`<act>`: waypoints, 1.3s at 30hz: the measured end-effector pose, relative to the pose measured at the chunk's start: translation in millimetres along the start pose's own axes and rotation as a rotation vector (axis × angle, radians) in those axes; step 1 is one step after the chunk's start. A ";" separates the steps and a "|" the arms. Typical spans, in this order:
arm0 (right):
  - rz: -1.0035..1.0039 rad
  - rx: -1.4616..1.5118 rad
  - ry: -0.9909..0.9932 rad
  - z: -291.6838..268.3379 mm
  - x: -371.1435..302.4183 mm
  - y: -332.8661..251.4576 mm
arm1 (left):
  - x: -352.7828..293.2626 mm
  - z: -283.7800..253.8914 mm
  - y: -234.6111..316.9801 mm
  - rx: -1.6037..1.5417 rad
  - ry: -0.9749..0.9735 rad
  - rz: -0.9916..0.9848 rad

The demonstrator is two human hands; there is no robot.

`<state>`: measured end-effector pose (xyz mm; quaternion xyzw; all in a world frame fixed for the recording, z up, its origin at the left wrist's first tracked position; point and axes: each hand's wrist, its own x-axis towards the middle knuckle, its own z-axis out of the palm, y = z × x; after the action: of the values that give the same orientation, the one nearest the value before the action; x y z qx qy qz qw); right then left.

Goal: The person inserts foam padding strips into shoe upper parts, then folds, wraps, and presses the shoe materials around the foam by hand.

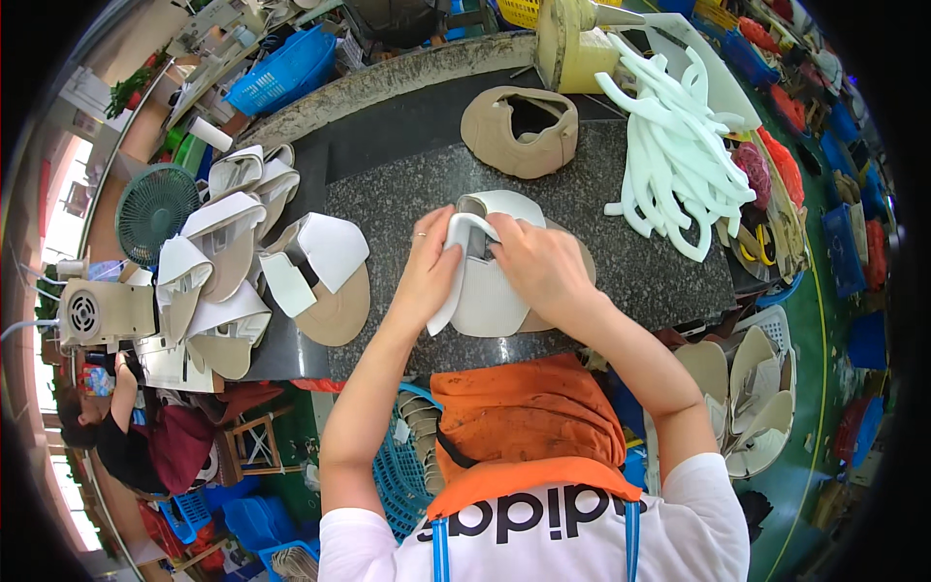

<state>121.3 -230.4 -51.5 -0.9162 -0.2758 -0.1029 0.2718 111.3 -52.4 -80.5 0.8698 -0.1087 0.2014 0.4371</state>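
Note:
Over the dark stone tabletop, a half-made cap point(490, 303) with white inner panels and a tan brim lies between my hands. My left hand point(429, 270) is closed on a white foam strip point(448, 308) bent along the cap's left edge. My right hand point(543, 264) pinches the strip's other end at the cap's grey opening; its fingertips partly hide the spot. Left of them rests another white-lined cap point(330, 257) with a tan brim. Beyond my hands sits a tan cap point(519, 136), its opening facing up.
A heap of pale foam strips point(679, 145) covers the table's right end. Several unfinished caps point(228, 262) are piled at the left, beside a green fan point(157, 213) and a sewing machine point(107, 308), where another person point(145, 427) sits. A white basket of caps point(756, 398) stands right.

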 end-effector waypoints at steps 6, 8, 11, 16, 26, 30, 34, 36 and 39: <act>-0.109 0.066 0.195 -5.4 9.9 21.4 | 17.9 -5.1 19.7 -0.343 -0.208 -0.444; -0.069 0.110 0.176 -4.7 8.4 24.0 | 25.8 2.6 33.5 -0.485 -0.225 -0.609; -0.046 0.310 0.169 0.8 11.3 27.4 | 24.1 16.9 23.2 -0.447 -0.172 -0.441; -0.059 0.382 0.215 -4.3 15.6 38.2 | 22.0 26.4 26.0 -0.676 -0.051 -0.435; -0.058 0.203 0.284 -7.3 11.6 35.3 | 8.4 10.3 40.5 -0.526 -0.208 -0.467; -0.058 0.195 0.242 -5.3 7.7 32.1 | 4.4 11.6 38.1 -0.410 -0.215 -0.338; -0.111 0.119 0.235 -6.8 2.7 29.4 | 7.5 14.9 41.4 -0.204 -0.249 -0.364; -0.024 0.264 0.084 -15.9 0.4 31.9 | 8.7 15.0 38.3 -0.255 -0.293 -0.447; -0.062 0.414 -0.001 -19.6 -3.6 45.0 | 10.0 13.5 33.1 -0.240 -0.300 -0.426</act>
<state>142.8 -274.3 -56.3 -0.8320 -0.3193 -0.0518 0.4507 111.7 -83.1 -59.6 0.8353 -0.0102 -0.0401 0.5482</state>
